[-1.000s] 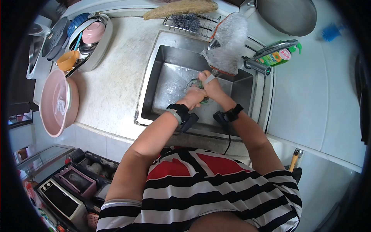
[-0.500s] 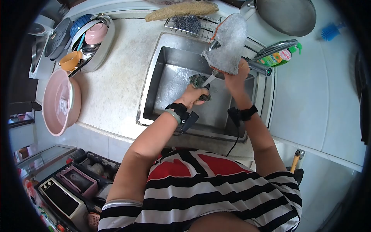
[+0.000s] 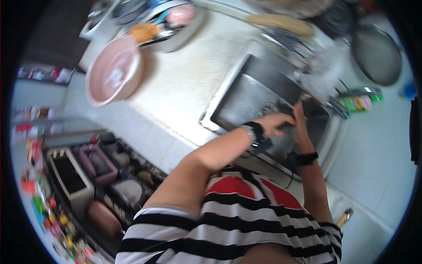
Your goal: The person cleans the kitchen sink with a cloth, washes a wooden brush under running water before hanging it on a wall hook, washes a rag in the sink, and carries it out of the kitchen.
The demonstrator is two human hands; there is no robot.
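My left hand [image 3: 274, 121] is over the sink [image 3: 236, 91] with its fingers curled round a dark, crumpled cloth-like thing [image 3: 286, 126], largely hidden and blurred. Beside its fingertips is my right hand [image 3: 300, 122], seen nearly edge-on, with fingers stretched upward and nothing visible in them. Just beyond the right hand, a whitish, rumpled sheet-like thing [image 3: 326, 66] hangs over the tap area. Part of the tap [image 3: 338, 107] shows to its right. Motion blur hides the water stream.
A pink basin [image 3: 94, 72] stands on the counter's left, below a tub of dishes [image 3: 187, 37]. A loofah [image 3: 281, 23] and wire rack [image 3: 288, 42] lie behind the sink. A green soap bottle [image 3: 354, 104] and a pan [image 3: 376, 55] are at right.
The view has turned, so the sink appears tilted and farther right. My right hand has come down from beside the whitish sheet to my left hand. The sheet stays by the tap.
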